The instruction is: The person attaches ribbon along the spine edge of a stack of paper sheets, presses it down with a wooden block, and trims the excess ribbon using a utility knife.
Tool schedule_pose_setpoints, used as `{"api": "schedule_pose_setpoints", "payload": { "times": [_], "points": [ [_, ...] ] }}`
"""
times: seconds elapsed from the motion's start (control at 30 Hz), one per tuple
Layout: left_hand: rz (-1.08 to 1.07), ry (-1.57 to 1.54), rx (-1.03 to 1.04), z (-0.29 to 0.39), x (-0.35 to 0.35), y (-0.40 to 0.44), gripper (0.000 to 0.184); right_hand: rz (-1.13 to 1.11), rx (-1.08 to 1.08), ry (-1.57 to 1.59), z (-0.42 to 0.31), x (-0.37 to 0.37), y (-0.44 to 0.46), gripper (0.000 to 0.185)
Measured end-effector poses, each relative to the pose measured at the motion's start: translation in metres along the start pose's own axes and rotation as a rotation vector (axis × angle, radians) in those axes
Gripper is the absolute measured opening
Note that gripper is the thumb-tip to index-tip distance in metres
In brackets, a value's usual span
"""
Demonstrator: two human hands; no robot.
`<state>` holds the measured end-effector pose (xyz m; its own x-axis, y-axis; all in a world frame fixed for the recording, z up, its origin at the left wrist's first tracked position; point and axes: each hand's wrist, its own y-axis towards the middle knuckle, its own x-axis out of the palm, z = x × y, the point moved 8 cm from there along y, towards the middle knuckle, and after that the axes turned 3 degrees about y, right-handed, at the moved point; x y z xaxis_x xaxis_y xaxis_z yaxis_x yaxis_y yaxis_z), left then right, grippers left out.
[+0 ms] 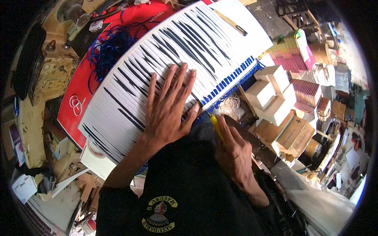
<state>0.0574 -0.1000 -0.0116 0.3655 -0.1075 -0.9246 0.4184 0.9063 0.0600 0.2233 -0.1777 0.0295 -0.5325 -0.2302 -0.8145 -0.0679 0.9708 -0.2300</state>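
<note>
A long row of white sheets or strips (pixel 134 78) with dark gaps lies across the work surface. My left hand (pixel 167 104) rests flat on it, fingers spread. My right hand (pixel 234 151) is wrapped round a yellow-handled tool (pixel 215 126), whose thin tip meets the near edge of the row. Blue strips (pixel 232 80) stick out along that edge, to the right of the tool's tip. At the upper right end, a tan tool with a dark tip (pixel 232 23) lies on a white sheet (pixel 250 35).
A red sheet (pixel 73 102) lies beneath the row at the left, with a tangle of blue strips (pixel 112 47) on it. White boxes (pixel 271 96), an open cardboard box (pixel 295 135) and stacked coloured sheets (pixel 293 49) stand at the right. A worn machine (pixel 55 76) stands at the left.
</note>
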Motion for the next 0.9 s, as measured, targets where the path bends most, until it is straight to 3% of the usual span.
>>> {"api": "schedule_pose_setpoints", "payload": {
  "times": [0.2,0.4,0.47,0.57,0.6,0.67,0.9],
  "points": [
    [-0.013,0.083,-0.021,-0.005,0.011,0.0,0.063,-0.08,0.037,-0.003,-0.008,-0.015,0.003,0.048],
    [0.047,0.117,-0.01,-0.001,0.007,0.0,0.057,-0.083,-0.066,-0.019,-0.004,-0.013,0.016,0.045],
    [0.066,0.129,0.001,0.0,0.007,0.0,0.058,-0.208,-0.067,-0.055,0.004,-0.003,0.016,0.064],
    [0.077,0.162,0.011,0.002,0.004,0.0,0.059,-0.294,-0.169,-0.292,0.08,0.075,0.011,0.063],
    [0.093,0.177,0.004,-0.001,0.004,0.003,0.059,-0.283,-0.189,-0.292,0.061,0.055,0.015,0.063],
    [0.112,0.007,-0.003,-0.008,0.005,-0.003,0.06,-0.284,0.033,-0.172,0.044,0.012,-0.002,0.035],
    [0.029,0.1,-0.006,-0.002,0.005,-0.021,0.067,0.043,-0.057,0.282,0.039,-0.035,-0.019,0.044]
  ]
}}
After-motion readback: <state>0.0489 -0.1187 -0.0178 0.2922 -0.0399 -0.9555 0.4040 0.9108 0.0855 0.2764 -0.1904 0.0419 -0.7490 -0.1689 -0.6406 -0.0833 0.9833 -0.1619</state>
